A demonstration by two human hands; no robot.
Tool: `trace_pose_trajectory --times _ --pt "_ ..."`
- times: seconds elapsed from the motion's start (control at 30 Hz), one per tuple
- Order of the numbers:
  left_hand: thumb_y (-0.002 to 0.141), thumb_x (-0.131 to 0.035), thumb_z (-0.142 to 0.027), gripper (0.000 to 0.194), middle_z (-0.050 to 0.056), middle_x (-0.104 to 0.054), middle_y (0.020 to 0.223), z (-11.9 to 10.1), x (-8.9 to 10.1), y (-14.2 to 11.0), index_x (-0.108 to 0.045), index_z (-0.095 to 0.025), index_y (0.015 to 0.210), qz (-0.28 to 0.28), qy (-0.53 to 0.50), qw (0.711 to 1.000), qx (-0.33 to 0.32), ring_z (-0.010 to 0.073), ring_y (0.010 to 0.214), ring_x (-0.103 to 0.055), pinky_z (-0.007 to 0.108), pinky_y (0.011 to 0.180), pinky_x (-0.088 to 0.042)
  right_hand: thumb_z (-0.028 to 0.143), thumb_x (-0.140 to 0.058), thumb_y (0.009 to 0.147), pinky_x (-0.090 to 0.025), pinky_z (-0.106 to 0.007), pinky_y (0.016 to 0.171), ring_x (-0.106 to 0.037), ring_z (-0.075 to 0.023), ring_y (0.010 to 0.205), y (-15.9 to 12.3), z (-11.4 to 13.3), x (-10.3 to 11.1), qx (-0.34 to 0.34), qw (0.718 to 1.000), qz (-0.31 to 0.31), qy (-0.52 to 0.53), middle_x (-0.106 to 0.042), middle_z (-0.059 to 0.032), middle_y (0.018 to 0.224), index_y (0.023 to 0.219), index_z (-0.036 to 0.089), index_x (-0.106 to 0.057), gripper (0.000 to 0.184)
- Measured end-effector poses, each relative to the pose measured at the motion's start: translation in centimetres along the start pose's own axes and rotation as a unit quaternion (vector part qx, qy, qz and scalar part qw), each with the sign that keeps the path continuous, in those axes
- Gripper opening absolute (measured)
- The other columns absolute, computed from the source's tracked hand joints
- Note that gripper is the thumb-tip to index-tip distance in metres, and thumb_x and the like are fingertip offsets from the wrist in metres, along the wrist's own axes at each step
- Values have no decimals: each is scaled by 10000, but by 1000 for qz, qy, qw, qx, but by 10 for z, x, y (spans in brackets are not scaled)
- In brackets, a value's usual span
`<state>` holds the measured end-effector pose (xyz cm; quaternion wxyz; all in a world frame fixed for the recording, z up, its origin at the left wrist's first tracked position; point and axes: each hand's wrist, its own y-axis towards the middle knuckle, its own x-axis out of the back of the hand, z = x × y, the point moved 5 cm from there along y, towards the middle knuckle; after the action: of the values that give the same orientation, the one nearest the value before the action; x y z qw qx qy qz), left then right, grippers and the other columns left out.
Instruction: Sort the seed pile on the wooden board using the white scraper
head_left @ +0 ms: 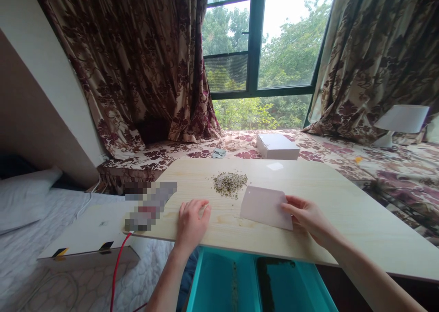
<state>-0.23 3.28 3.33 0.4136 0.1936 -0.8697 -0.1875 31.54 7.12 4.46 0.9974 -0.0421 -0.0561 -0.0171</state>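
My right hand (pixel 303 216) grips the right edge of a thin, pale plastic scraper (pixel 262 207), thumb on top. The scraper is a flat sheet with rounded corners and a small hole near its upper left corner. Just beyond its left end, a loose heap of small greenish and whitish grains (pixel 230 184) is spread on the table, with some scattered around it. My left hand (pixel 194 221) rests on the tabletop below and left of the heap, holding nothing, with bent fingers and the thumb apart.
Below the front edge of the light wooden table (pixel 346 211) is a teal two-part bin (pixel 224 280) with dark and pale grains inside. A pixelated object with a red cable (pixel 116 271) lies at left. Beyond are a white box (pixel 277 146) and a lamp (pixel 401 120).
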Motion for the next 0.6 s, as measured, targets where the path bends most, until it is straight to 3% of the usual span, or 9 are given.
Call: trace_pose_trajectory --times 0.4,0.6 --pt "860 -497 -299 196 60 -725 991 1 0 0 -670 -216 900 3 4 1000 -1 218 954 -637 463 1041 -357 492 -766 548 -538 -316 583 -690 -263 748 -21 -15 -24 -31 994 103 -25 -755 -85 794 913 198 -767 468" --pt "860 -499 -296 194 58 -726 989 0 -1 -1 -674 -223 903 2 -1 1000 4 218 958 -634 476 1071 -327 462 -785 585 -562 -343 681 -692 -264 803 -15 15 -15 20 999 38 4 -756 -101 844 895 189 -763 413"
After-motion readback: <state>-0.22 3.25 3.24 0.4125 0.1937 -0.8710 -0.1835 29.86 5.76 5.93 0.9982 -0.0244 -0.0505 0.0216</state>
